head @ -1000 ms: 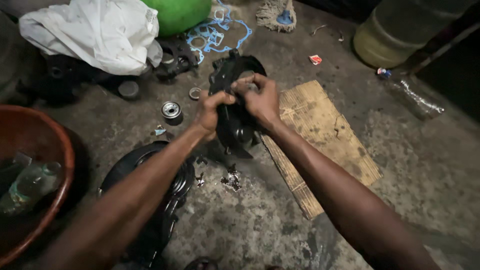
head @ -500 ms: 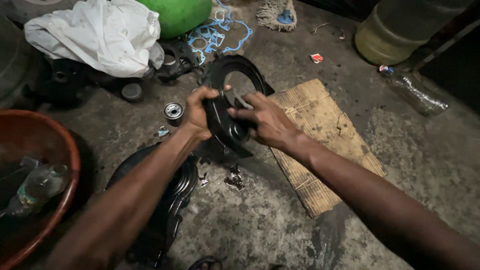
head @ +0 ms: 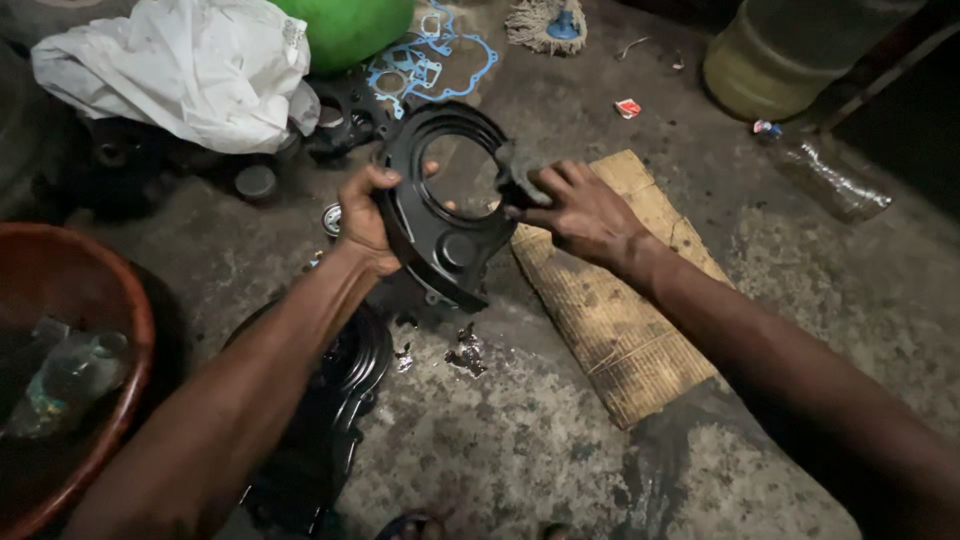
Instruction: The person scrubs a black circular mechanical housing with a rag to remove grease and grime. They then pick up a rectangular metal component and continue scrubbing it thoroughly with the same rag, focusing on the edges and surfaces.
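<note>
Head view: left hand [head: 362,218] grips black cover [head: 440,240] edge above cardboard [head: 610,310].

One head-worn view only, aimed steeply down and forward at the concrete floor [head: 800,300] from close above. Both forearms are seen entering from the lower corners, meeting at upper centre of frame.

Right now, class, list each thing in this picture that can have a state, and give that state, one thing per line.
black ring-shaped cover: lifted off the floor, tilted, gripped at both edges
left hand: closed on the cover's left rim
right hand: pressing a dark rag to the cover's right rim
cardboard sheet: lying flat on the floor
clear plastic bottle: lying on its side
red-brown basin: upright, holding a bottle
</note>
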